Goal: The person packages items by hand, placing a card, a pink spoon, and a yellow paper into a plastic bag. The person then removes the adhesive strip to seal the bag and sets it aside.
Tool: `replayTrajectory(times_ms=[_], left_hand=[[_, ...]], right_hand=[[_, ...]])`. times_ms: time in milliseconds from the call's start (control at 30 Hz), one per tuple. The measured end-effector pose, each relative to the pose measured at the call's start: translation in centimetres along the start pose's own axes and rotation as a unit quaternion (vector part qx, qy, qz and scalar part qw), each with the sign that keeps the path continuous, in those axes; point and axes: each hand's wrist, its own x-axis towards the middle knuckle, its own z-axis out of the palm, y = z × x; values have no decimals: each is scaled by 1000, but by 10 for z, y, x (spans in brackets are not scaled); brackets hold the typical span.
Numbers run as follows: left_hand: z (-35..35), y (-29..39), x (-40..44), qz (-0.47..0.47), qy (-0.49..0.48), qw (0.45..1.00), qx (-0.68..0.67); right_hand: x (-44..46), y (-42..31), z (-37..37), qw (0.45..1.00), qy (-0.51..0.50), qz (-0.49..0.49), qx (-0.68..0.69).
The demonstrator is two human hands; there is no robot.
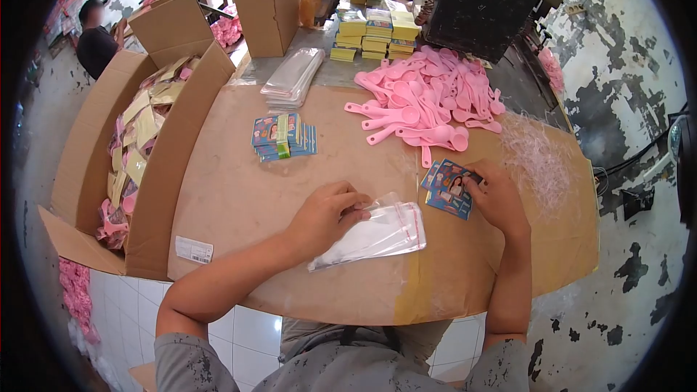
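My left hand point(328, 216) is closed, fingertips pinching the top edge of a clear plastic bag point(377, 236) on a small pile of such bags with red-marked flaps. To its right, my right hand point(496, 196) grips a blue printed card point(450, 190) between thumb and fingers. At least one more blue card point(430, 174) lies partly under it. Beyond the hands is a heap of pink plastic scoops point(428, 94). Farther left sits a banded stack of blue cards point(283, 136).
At left stands an open cardboard box point(160, 174) of bagged pink scoops. Behind are a stack of clear bags point(294, 76), piled yellow-edged cards point(374, 33), a closed box point(265, 3) and a black machine point(479, 3). Shredded plastic point(537, 160) lies right. A person point(94, 40) is back left.
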Motion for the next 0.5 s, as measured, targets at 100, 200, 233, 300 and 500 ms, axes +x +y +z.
replayTrajectory(times_ms=[100,200,233,300,500], left_hand=[[-1,1,0,2,3,1000,-14],[-5,13,1,-65,-2,996,-67],[-6,16,2,-88,-5,993,-84],[-7,18,2,-119,-6,985,-123],[-6,9,0,-77,-13,995,-60]], right_hand=[[4,-10,-6,1000,9,2,28],[1,-30,-7,976,-37,27,211],[-4,-30,4,949,-44,2,313],[-8,-41,15,911,-74,-70,399],[-8,-69,35,910,-156,-215,319]])
